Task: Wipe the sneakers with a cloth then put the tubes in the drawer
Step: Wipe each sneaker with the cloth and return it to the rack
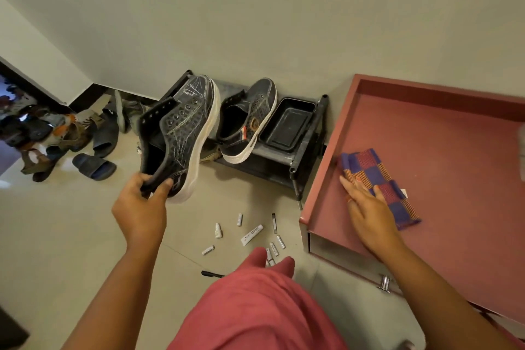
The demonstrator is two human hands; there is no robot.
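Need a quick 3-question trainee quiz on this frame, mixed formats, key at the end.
1. True or false: the left hand holds a sneaker by its heel end.
2. The right hand rests on: A) the black tray B) the checked cloth C) a tube.
3. Fill in: the second sneaker sits on the shoe ____.

Key: 1 true; 2 B; 3 rack.
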